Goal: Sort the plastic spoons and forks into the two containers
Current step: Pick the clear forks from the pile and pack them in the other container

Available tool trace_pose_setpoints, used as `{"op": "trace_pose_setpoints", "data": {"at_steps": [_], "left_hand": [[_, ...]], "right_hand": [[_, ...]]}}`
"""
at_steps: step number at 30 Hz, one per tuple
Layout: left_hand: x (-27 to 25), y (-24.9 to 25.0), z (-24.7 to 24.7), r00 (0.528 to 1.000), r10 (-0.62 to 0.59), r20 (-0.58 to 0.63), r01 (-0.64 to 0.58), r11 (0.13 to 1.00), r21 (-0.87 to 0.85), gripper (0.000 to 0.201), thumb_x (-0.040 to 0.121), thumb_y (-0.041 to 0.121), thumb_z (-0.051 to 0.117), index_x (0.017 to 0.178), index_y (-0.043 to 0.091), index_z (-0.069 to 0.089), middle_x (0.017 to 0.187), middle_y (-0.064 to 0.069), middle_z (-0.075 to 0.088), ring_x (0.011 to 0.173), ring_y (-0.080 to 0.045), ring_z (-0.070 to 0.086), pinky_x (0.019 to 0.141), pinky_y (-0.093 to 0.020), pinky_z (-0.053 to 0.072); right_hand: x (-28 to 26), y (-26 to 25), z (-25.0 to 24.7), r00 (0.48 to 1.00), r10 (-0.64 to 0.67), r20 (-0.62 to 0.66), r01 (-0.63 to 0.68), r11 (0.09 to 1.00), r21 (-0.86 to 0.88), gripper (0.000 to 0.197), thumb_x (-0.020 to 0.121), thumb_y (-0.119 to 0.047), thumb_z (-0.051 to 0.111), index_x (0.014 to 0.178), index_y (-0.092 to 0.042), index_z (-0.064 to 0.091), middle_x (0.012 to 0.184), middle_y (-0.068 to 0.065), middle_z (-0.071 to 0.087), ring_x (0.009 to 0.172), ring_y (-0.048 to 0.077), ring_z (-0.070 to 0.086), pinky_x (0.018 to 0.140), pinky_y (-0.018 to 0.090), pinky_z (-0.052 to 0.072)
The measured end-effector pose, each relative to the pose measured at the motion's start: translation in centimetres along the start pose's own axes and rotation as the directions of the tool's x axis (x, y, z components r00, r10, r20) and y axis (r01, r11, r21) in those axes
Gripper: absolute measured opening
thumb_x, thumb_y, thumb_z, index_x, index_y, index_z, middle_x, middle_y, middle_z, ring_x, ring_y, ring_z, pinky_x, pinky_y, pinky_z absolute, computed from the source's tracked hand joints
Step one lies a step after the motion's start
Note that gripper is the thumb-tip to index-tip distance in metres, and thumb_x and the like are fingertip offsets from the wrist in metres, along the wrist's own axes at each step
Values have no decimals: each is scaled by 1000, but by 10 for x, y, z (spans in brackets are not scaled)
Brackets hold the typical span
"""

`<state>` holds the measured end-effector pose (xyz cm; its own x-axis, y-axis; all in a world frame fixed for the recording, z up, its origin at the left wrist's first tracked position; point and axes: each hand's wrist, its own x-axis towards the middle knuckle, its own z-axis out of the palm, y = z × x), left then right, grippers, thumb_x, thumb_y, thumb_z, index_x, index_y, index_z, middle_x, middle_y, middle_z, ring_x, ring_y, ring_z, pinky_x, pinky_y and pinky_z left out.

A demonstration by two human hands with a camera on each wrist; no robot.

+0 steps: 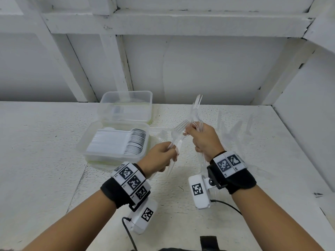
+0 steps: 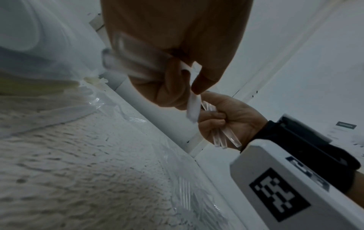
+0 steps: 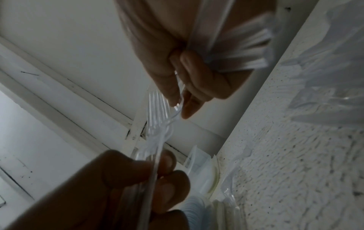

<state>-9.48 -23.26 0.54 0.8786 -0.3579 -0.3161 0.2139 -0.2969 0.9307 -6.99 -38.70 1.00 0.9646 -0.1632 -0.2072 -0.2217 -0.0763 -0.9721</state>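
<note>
Above the table, my left hand (image 1: 170,151) grips a few clear plastic forks (image 1: 178,128) by their handles, tines pointing toward my right hand. My right hand (image 1: 190,132) holds a bundle of clear forks (image 1: 196,109) upright in its fist. In the right wrist view its thumb and forefinger (image 3: 173,93) pinch the head of a fork (image 3: 159,115) that the left hand (image 3: 149,174) holds. The near container (image 1: 85,142) holds a stacked row of white spoons (image 1: 126,142). The far container (image 1: 150,98) stands behind it; I cannot tell its contents.
Several loose clear forks (image 1: 233,127) lie on the white table (image 1: 45,142) to the right of my hands, and some lie between the hands and the containers. White walls and beams close off the back and the right side.
</note>
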Motion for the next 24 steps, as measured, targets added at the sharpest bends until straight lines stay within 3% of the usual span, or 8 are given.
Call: {"op": "trace_pose_setpoints", "data": {"at_steps": [3, 5, 9, 12, 14, 15, 19, 24], "left_hand": [[2, 2, -4, 997, -72, 14, 74, 989, -130, 29, 98, 38, 37, 88, 16, 51, 67, 3, 48, 41, -4, 25, 37, -15, 18], [5, 4, -8, 991, -130, 39, 136, 956, -259, 40, 99, 48, 25, 96, 17, 49, 68, 2, 46, 44, -6, 23, 38, -15, 15], [7, 7, -13, 994, -103, 34, 109, 949, -295, 32, 102, 28, 27, 81, 13, 48, 63, 2, 43, 46, -7, 30, 39, -16, 23], [9, 8, -14, 995, -42, 90, 68, 950, -303, 36, 102, 21, 28, 75, 12, 50, 64, 1, 51, 61, -13, 47, 53, -19, 43], [8, 10, -16, 989, -49, 138, 99, 918, -384, 33, 102, 22, 30, 80, 10, 51, 75, -5, 61, 72, -17, 61, 65, -26, 53], [8, 10, -16, 985, -45, 164, 111, 903, -416, 31, 102, 22, 31, 84, 9, 52, 77, -8, 64, 72, -18, 64, 66, -28, 54], [6, 12, -16, 975, -19, 222, 121, 881, -458, 29, 101, 25, 31, 103, 8, 55, 61, -3, 56, 47, -11, 51, 46, -21, 45], [8, 7, -19, 960, -13, 278, 167, 826, -538, 33, 101, 23, 29, 113, 7, 55, 63, 0, 52, 46, -8, 47, 43, -19, 40]], "right_hand": [[-2, -3, 0, 998, -53, -33, 53, 999, -13, 12, 91, -19, 58, 80, -16, 55, 83, 4, 68, 32, 2, 32, 36, 18, 25], [-3, -4, -1, 996, -83, -35, 84, 996, 15, 11, 90, -19, 59, 81, -14, 55, 84, 4, 70, 34, 2, 31, 36, 18, 25], [-4, -5, 3, 991, -136, 2, 135, 988, 68, 13, 89, -19, 61, 81, -13, 54, 79, 4, 68, 35, 6, 28, 37, 20, 24], [-3, -5, 9, 987, -157, 35, 153, 984, 96, 18, 87, -18, 64, 75, -16, 51, 61, -2, 50, 35, 2, 29, 35, 18, 22], [-2, -4, 13, 983, -181, 34, 178, 980, 85, 18, 87, -18, 65, 74, -20, 51, 62, -9, 47, 34, 1, 38, 34, 15, 26], [-1, -3, 15, 980, -195, 27, 193, 978, 76, 18, 86, -19, 65, 75, -21, 51, 66, -10, 48, 37, -1, 43, 35, 12, 29], [0, -1, 18, 984, -176, 12, 173, 978, 115, 22, 86, -19, 65, 83, -26, 45, 78, -2, 50, 38, -3, 43, 34, 16, 26], [0, -4, 16, 987, -141, 72, 124, 972, 200, 31, 86, -12, 65, 101, -25, 42, 82, -1, 52, 40, 1, 42, 34, 16, 25]]}}
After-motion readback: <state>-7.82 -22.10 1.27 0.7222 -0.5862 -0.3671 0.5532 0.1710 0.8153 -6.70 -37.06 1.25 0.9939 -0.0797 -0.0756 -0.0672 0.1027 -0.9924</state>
